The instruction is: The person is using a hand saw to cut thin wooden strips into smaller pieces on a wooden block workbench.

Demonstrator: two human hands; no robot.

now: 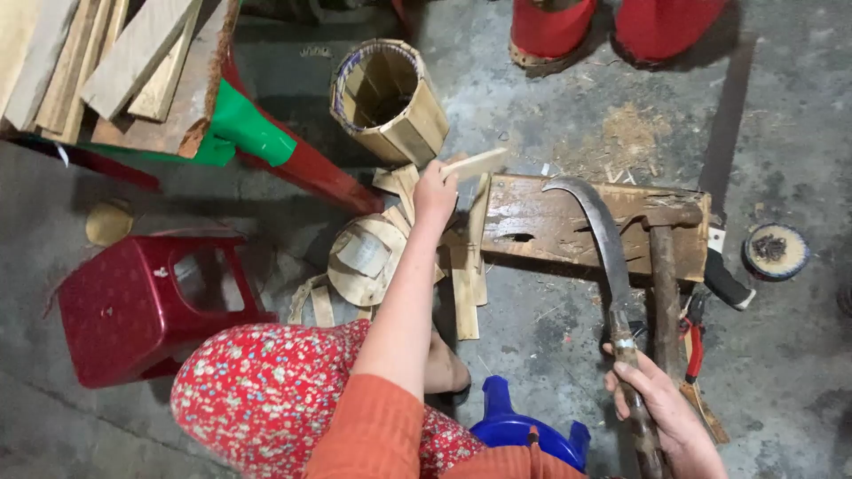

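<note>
Wood slat [476, 163] pinched in left hand [435, 192], held out over the wooden block [568, 226] on the floor; right hand [661, 410], grip closed round the curved knife [603, 239], keeps its blade resting across the block.

Left hand [435, 191] reaches forward, gripping a thin flat wooden slat [477, 163] just left of the thick rough wooden block [568, 226]. Behind the hand, an open-topped barrel of upright wooden staves [388, 99] stands on the grey concrete floor [799, 142]. Below the hand, loose wooden slats and round wooden discs [368, 257] lie in a heap against the block's left end. Right hand [661, 412], nearest the camera, grips the handle of a curved steel sickle knife [603, 235]; its blade lies across the block. Red-handled pliers [692, 341] lie just right of the knife. Red plastic stool [146, 302] stands far left; a stack of wooden planks [115, 62] lies behind it.
</note>
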